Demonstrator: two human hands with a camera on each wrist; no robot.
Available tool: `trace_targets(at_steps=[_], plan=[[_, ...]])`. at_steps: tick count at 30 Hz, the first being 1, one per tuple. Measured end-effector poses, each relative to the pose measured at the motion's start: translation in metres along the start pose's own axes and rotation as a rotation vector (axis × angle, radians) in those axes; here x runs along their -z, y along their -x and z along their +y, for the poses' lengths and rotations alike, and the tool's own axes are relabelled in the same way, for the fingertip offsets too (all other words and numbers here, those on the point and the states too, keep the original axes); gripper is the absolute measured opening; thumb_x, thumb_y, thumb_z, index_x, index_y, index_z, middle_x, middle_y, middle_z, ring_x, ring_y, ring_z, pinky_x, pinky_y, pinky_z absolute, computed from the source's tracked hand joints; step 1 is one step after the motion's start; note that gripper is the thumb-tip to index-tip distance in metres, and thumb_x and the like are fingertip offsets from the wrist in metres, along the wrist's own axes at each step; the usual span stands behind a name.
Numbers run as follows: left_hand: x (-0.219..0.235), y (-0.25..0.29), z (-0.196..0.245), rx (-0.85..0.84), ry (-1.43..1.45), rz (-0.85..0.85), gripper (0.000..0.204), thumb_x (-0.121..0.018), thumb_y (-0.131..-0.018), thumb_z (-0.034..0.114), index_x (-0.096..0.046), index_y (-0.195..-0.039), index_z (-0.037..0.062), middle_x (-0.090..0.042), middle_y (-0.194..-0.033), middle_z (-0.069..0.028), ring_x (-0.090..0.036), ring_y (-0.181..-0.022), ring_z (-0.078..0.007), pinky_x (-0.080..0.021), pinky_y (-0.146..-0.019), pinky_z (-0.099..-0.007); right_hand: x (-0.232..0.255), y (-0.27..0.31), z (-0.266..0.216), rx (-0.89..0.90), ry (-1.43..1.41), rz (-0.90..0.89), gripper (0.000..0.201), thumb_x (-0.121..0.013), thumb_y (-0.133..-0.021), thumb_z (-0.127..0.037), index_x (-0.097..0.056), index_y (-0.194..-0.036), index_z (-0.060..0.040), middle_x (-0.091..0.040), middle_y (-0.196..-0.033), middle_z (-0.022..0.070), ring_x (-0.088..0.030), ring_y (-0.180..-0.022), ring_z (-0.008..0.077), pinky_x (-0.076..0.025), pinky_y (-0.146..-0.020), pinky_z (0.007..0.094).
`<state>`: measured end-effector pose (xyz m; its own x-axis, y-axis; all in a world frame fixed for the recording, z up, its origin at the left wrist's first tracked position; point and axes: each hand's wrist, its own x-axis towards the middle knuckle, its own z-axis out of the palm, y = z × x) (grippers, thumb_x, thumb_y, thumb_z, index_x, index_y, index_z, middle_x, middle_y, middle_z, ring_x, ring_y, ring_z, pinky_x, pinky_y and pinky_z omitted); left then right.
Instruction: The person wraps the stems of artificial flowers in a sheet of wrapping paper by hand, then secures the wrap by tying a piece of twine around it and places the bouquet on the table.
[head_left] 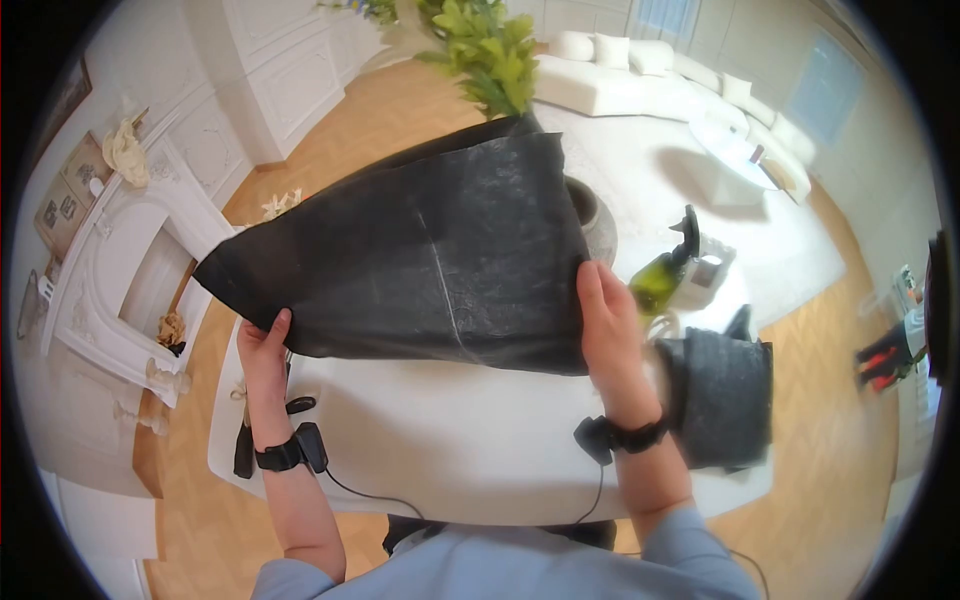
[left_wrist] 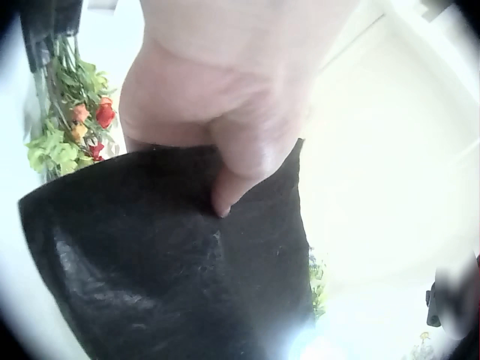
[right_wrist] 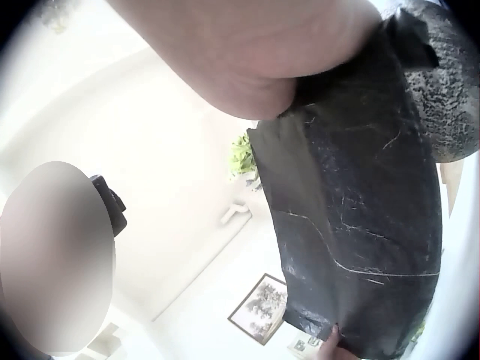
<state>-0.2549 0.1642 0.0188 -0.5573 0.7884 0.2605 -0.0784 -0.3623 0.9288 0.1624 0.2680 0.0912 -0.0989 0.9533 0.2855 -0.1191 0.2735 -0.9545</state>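
A black sheet (head_left: 390, 260) is held above the white tabletop (head_left: 420, 430). Its lower left edge is pinched by the fingers of the left hand (head_left: 263, 352); its right edge is grasped, near the lower corner, by the right hand (head_left: 611, 330).

Above the table (head_left: 400, 430), the sheet (head_left: 400, 260) spans from left hand (head_left: 264, 348) to right hand (head_left: 610, 330). Right on the table lies the sheet stack (head_left: 730, 395), the spray bottle (head_left: 655, 284) farther.

A curved white sofa (head_left: 625, 92), an ornate fireplace (head_left: 140, 240) and a coffee table (head_left: 722, 150) suggest a home.
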Motion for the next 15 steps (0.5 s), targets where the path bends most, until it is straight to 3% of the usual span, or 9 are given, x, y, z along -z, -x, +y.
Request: trace_targets(at_steps=[3, 5, 8, 10, 11, 13, 14, 15], plan=[[0.005, 0.000, -0.007, -0.039, 0.074, 0.046, 0.040, -0.069, -0.095, 0.010, -0.057, -0.130, -0.0040, -0.067, -0.124, -0.0113, -0.063, -0.112, -0.0181, -0.048, -0.101, -0.0329, -0.007, 0.002, -0.003, -0.039, -0.052, 0.003, 0.030, -0.052, -0.107, -0.028, -0.058, -0.089, -0.0053, -0.049, -0.078, -0.0102, -0.039, -0.074, 0.0004, -0.033, -0.065, 0.0188], [0.018, -0.001, -0.014, 0.028, -0.020, -0.050, 0.039, -0.067, -0.098, 0.017, -0.058, -0.130, -0.0040, -0.065, -0.126, -0.0097, -0.062, -0.110, -0.0153, -0.047, -0.099, -0.0312, -0.012, 0.004, -0.008, -0.062, -0.095, 0.011, 0.029, -0.052, -0.107, -0.027, -0.060, -0.092, -0.0046, -0.053, -0.080, -0.0097, -0.042, -0.075, 0.0002, -0.035, -0.067, 0.0180], [0.022, 0.004, -0.028, 0.115, 0.073, -0.124, 0.037, -0.066, -0.098, 0.019, -0.061, -0.128, -0.0026, -0.069, -0.119, -0.0065, -0.063, -0.107, -0.0138, -0.047, -0.097, -0.0293, -0.007, 0.001, -0.007, -0.073, -0.161, 0.037, 0.028, -0.052, -0.107, -0.027, -0.063, -0.098, -0.0028, -0.061, -0.086, -0.0075, -0.047, -0.080, -0.0003, -0.039, -0.071, 0.0171], [0.024, 0.010, -0.033, 0.155, -0.207, -0.187, 0.034, -0.064, -0.099, 0.020, -0.061, -0.126, -0.0021, -0.071, -0.110, -0.0038, -0.064, -0.105, -0.0142, -0.047, -0.096, -0.0288, -0.007, 0.001, -0.008, -0.064, -0.133, 0.036, 0.028, -0.052, -0.107, -0.027, -0.063, -0.096, -0.0033, -0.060, -0.085, -0.0079, -0.046, -0.079, -0.0003, -0.038, -0.070, 0.0171], [0.024, 0.014, -0.035, 0.160, -0.209, -0.191, 0.034, -0.064, -0.099, 0.020, -0.061, -0.126, -0.0021, -0.071, -0.110, -0.0038, -0.064, -0.105, -0.0142, -0.047, -0.096, -0.0288, -0.006, 0.001, -0.009, -0.058, -0.104, 0.036, 0.028, -0.052, -0.107, -0.027, -0.062, -0.095, -0.0038, -0.058, -0.084, -0.0084, -0.045, -0.078, -0.0003, -0.037, -0.070, 0.0171], [0.020, 0.019, -0.039, 0.151, -0.246, -0.106, 0.029, -0.064, -0.099, 0.020, -0.062, -0.120, -0.0007, -0.072, -0.102, -0.0033, -0.068, -0.093, -0.0141, -0.052, -0.080, -0.0290, -0.006, -0.001, -0.006, -0.042, -0.087, 0.052, 0.028, -0.053, -0.107, -0.027, -0.061, -0.093, -0.0046, -0.055, -0.082, -0.0092, -0.043, -0.077, -0.0003, -0.035, -0.068, 0.0173], [0.011, 0.023, -0.029, 0.157, -0.247, -0.113, 0.029, -0.064, -0.099, 0.020, -0.062, -0.120, -0.0007, -0.072, -0.102, -0.0033, -0.068, -0.093, -0.0141, -0.052, -0.080, -0.0290, -0.005, -0.002, -0.004, -0.023, -0.073, 0.060, 0.028, -0.053, -0.107, -0.027, -0.059, -0.090, -0.0054, -0.053, -0.080, -0.0099, -0.040, -0.075, -0.0003, -0.033, -0.066, 0.0174], [0.003, 0.027, -0.016, 0.217, -0.214, -0.161, 0.025, -0.064, -0.099, 0.018, -0.063, -0.117, 0.0007, -0.072, -0.098, -0.0031, -0.068, -0.085, -0.0131, -0.051, -0.070, -0.0285, -0.004, -0.003, 0.000, -0.024, -0.072, 0.066, 0.028, -0.053, -0.107, -0.027, -0.059, -0.090, -0.0054, -0.053, -0.080, -0.0099, -0.040, -0.075, -0.0003, -0.033, -0.066, 0.0174]])
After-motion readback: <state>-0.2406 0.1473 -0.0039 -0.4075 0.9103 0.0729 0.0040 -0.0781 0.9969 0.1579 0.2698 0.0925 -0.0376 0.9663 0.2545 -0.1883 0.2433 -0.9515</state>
